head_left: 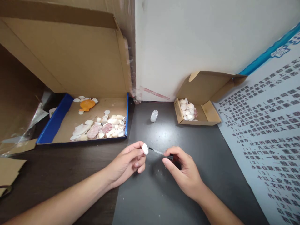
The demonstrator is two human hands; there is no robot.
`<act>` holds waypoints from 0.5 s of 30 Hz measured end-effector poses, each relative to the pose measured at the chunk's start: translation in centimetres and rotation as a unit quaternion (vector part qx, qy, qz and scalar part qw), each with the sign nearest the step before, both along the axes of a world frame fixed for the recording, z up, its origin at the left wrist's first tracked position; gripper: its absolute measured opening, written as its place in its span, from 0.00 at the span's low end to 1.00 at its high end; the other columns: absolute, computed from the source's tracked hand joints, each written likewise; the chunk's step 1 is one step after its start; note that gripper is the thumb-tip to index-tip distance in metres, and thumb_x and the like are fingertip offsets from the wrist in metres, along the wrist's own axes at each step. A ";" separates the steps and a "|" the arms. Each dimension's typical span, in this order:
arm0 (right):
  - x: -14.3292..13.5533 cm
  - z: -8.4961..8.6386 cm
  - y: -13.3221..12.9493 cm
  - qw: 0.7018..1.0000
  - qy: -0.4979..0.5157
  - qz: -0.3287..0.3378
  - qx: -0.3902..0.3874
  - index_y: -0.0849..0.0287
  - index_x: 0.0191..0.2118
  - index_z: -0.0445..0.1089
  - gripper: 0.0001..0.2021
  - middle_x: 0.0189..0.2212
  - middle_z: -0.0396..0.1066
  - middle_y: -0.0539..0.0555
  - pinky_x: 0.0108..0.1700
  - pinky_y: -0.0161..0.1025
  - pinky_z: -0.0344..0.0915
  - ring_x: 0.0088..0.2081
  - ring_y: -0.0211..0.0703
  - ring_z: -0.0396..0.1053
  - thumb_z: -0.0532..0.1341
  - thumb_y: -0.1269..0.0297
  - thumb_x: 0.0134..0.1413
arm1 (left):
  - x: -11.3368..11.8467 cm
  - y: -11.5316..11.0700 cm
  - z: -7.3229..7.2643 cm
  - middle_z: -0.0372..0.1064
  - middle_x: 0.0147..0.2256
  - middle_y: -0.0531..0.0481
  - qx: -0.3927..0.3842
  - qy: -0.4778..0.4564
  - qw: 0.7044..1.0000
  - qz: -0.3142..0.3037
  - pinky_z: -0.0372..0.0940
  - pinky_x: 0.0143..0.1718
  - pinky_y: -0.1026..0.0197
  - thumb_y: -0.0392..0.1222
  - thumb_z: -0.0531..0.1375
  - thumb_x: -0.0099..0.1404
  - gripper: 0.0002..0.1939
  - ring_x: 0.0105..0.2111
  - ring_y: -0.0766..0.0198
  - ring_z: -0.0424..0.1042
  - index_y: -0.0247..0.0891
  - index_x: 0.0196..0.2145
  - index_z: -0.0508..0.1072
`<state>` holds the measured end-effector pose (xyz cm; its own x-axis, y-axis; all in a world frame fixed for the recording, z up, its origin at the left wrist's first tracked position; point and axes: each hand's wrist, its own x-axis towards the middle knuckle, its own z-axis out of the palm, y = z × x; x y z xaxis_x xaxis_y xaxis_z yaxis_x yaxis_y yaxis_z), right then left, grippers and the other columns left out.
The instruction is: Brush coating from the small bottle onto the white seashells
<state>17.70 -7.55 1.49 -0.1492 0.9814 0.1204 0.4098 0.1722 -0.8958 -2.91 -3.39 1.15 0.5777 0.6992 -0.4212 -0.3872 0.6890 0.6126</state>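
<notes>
Between thumb and fingertips, my left hand [130,159] pinches a small white seashell [145,149] above the dark table. My right hand [184,168] is closed on a thin brush [156,151] with a clear stem and a black handle, mostly hidden by the fingers. The brush's dark tip points left and sits just beside the shell; a narrow gap seems to separate them. Behind both hands stands a small uncapped bottle [154,116] with whitish contents, upright on the grey mat [140,193].
At left, an open blue-edged cardboard box [63,125] holds many shells and an orange scallop shell [87,105]. A smaller open carton [200,122] with white shells stands at back right. A printed poster [264,131] borders the right side; a white wall [187,37] rises behind.
</notes>
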 end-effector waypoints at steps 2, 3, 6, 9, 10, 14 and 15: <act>0.1 -0.1 -0.1 1.000 0.009 0.005 -0.008 0.56 0.38 0.68 0.03 0.24 0.67 0.48 0.28 0.34 0.61 0.24 0.37 0.62 0.59 0.64 0.61 | 0.0 0.0 -0.1 0.50 0.21 0.58 0.006 0.003 1.000 -0.002 0.56 0.23 0.67 0.36 0.58 0.64 0.03 0.20 0.72 0.46 0.37 0.31 0.67; 0.2 -0.1 -0.1 1.000 0.016 0.009 -0.012 0.55 0.38 0.68 0.03 0.24 0.65 0.47 0.27 0.34 0.61 0.24 0.37 0.62 0.58 0.63 0.62 | 0.0 0.0 -0.1 0.50 0.20 0.59 0.010 0.004 1.000 -0.004 0.56 0.23 0.67 0.36 0.58 0.64 0.03 0.19 0.72 0.46 0.37 0.32 0.67; 0.2 0.0 -0.2 0.999 0.040 0.025 -0.016 0.54 0.40 0.67 0.05 0.24 0.63 0.46 0.27 0.33 0.59 0.23 0.36 0.60 0.55 0.63 0.64 | -0.1 -0.1 -0.1 0.49 0.19 0.60 0.017 0.009 1.000 -0.008 0.57 0.22 0.67 0.36 0.58 0.65 0.04 0.19 0.72 0.44 0.37 0.31 0.66; 0.2 0.3 -0.2 0.999 0.021 0.045 -0.011 0.54 0.40 0.68 0.05 0.27 0.65 0.48 0.29 0.34 0.60 0.26 0.37 0.62 0.54 0.65 0.65 | -0.1 0.0 0.0 0.48 0.19 0.60 0.020 0.011 1.000 -0.010 0.57 0.22 0.67 0.37 0.58 0.65 0.05 0.18 0.72 0.44 0.38 0.31 0.65; 0.2 0.4 -0.1 0.999 0.002 0.045 -0.007 0.54 0.40 0.68 0.05 0.28 0.66 0.48 0.29 0.34 0.60 0.26 0.37 0.62 0.55 0.65 0.65 | -0.1 0.0 0.0 0.48 0.19 0.60 0.022 0.011 1.000 -0.011 0.57 0.22 0.67 0.37 0.58 0.65 0.05 0.18 0.72 0.44 0.38 0.31 0.65; 0.2 0.6 0.0 0.999 -0.023 0.017 0.017 0.55 0.38 0.67 0.04 0.29 0.67 0.48 0.30 0.34 0.59 0.27 0.37 0.62 0.56 0.67 0.64 | -0.1 0.0 0.1 0.50 0.20 0.60 0.020 0.010 1.000 -0.011 0.58 0.22 0.67 0.36 0.57 0.65 0.04 0.18 0.73 0.45 0.37 0.31 0.65; 0.2 0.7 0.0 0.999 -0.011 0.024 0.020 0.55 0.39 0.67 0.04 0.29 0.67 0.48 0.31 0.34 0.60 0.27 0.37 0.63 0.56 0.67 0.64 | -0.2 0.0 0.1 0.50 0.20 0.59 0.016 0.008 1.000 -0.012 0.58 0.22 0.67 0.35 0.57 0.64 0.04 0.19 0.73 0.45 0.37 0.31 0.65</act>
